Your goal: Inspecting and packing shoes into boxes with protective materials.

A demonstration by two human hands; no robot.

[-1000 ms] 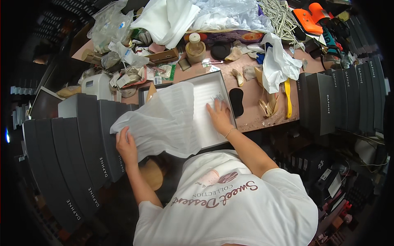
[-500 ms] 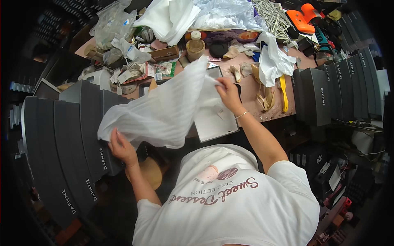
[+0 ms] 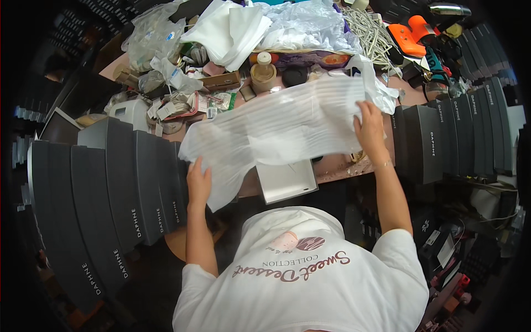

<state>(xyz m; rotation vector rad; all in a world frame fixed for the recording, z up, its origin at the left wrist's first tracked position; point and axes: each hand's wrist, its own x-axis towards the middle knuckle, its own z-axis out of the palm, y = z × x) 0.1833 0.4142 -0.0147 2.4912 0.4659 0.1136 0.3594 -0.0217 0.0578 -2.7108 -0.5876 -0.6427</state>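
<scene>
White tissue [image 3: 276,133] hangs stretched over the box [image 3: 286,181] because your left hand [image 3: 198,182] and right hand [image 3: 369,130] each pinch an edge.

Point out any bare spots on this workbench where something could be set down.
Little is free. A narrow strip of bare brown tabletop shows between the open grey box and the right stack of dark grey boxes. The back, around the tan bottle and white cloth pile, is crowded. Both hands, left and right, hold the white tissue sheet over the middle.
</scene>
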